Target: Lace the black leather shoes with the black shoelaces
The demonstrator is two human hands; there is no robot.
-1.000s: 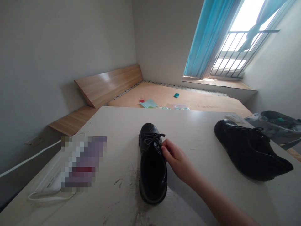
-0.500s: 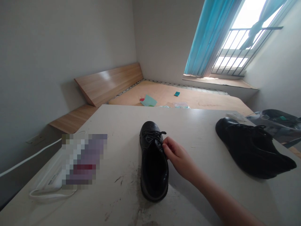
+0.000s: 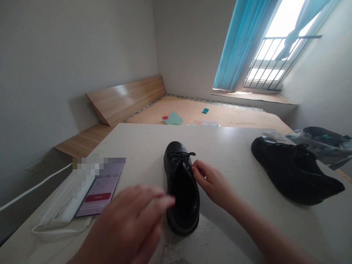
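A black lace-up shoe (image 3: 183, 205) stands upright on the white table (image 3: 225, 146), toe pointing away from me, its laces tied in a bow. At the right edge of its opening, near the laces, my right hand (image 3: 207, 179) pinches the rim between thumb and fingers. My left hand (image 3: 132, 220) is blurred by motion and hovers left of the shoe, its fingertips over the left rim; whether it holds anything is not clear. A second black shoe (image 3: 294, 172) lies at the right of the table.
A phone (image 3: 103, 187) with a lit timer lies beside a white power strip or case (image 3: 73, 198) and cable at the left. Behind the table is a bed board (image 3: 242, 117) with small scraps. A dark bag (image 3: 327, 143) sits beyond the right edge.
My left hand has come into view from the lower left and reached the shoe's left side. The right hand keeps its pinch. The view has shifted slightly.
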